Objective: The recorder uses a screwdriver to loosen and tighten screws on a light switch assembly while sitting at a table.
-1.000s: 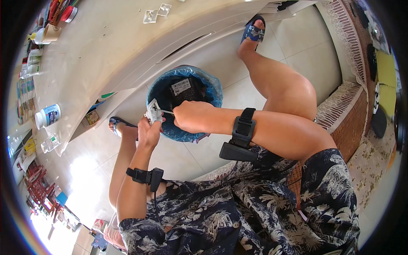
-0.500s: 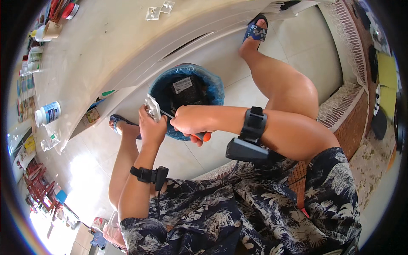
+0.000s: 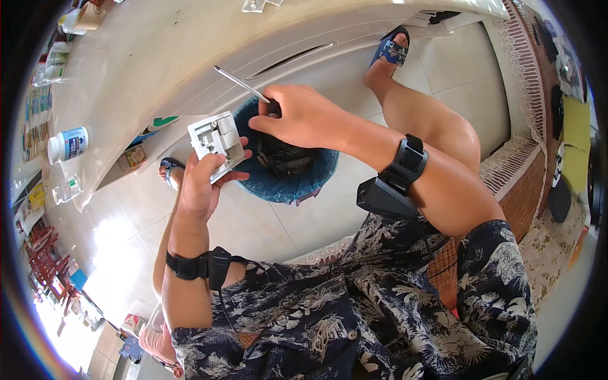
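My left hand (image 3: 206, 180) grips a white plastic wall switch (image 3: 218, 140), thumb across its lower part. One side faces up, showing a frame, white blocks and small metal parts. Just to the right, my right hand (image 3: 288, 114) is closed round the dark handle of a screwdriver (image 3: 239, 83). The metal shaft points up and left toward the table edge, clear of the switch. Below both hands stands a bin (image 3: 323, 170) lined with a blue bag, with dark stuff inside. Most of the handle is hidden in my fingers.
A cream table (image 3: 145, 69) curves above the bin, with a drawer handle slot (image 3: 291, 60) in its front. Near its left end are a white and blue bottle (image 3: 68, 145) and a small clear bottle (image 3: 67, 189). A woven seat (image 3: 516, 180) with fringed cloth stands at right.
The screwdriver has come away from the switch and swung up, its tip now pointing to the upper left. My left hand has lowered slightly and turned the switch to face up.
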A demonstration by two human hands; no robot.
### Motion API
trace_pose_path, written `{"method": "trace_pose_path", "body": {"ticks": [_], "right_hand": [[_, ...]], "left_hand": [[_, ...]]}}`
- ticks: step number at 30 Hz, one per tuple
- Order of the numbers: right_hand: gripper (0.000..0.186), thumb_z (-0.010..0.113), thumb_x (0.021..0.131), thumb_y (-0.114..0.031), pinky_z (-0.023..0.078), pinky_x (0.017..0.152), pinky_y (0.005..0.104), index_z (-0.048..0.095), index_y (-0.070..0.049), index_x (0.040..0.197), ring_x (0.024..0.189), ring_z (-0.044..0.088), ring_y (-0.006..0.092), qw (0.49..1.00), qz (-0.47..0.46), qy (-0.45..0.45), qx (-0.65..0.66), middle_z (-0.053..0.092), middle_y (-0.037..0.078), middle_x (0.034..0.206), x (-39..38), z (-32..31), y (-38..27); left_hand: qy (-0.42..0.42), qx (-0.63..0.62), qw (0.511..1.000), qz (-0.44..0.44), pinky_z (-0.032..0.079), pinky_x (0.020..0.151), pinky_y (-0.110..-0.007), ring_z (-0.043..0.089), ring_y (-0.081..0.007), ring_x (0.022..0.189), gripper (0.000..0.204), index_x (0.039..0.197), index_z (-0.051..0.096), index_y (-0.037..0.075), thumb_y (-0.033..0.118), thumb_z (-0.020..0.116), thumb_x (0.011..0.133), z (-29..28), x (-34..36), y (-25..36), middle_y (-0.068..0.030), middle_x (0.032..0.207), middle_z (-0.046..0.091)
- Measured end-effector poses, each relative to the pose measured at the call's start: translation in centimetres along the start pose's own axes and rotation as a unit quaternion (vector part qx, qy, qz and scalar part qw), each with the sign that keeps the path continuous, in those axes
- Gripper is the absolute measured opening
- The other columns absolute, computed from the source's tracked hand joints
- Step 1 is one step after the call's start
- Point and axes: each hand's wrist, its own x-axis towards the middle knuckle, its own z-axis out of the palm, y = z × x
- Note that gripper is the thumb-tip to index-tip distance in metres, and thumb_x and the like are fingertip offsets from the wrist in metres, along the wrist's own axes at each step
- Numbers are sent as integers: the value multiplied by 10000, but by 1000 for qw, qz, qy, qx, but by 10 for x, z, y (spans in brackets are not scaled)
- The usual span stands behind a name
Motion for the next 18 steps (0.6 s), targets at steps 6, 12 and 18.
{"method": "trace_pose_path", "body": {"ticks": [6,12,18], "right_hand": [[374,680,825,-369,456,557,337,587,-8,856,576,572,196,997,-55,4,61,618,94,653,8,18,-1],[451,690,808,-474,382,368,250,580,-41,866,409,508,99,990,85,-63,97,565,29,584,-1,5,-32],[493,701,784,-501,391,370,256,581,-29,859,415,524,98,993,76,-58,74,562,26,569,4,12,-35]], "left_hand": [[-70,37,997,-5,551,699,-355,628,-264,999,564,1307,443,-24,213,515,800,9,-4,16,-163,1139,612],[-57,105,993,13,535,670,-324,640,-229,943,520,1228,516,-31,240,566,787,3,-7,25,-140,1110,624],[-37,157,986,30,507,662,-299,636,-211,942,550,1247,506,-14,261,567,775,0,-11,25,-126,1104,627]]}}
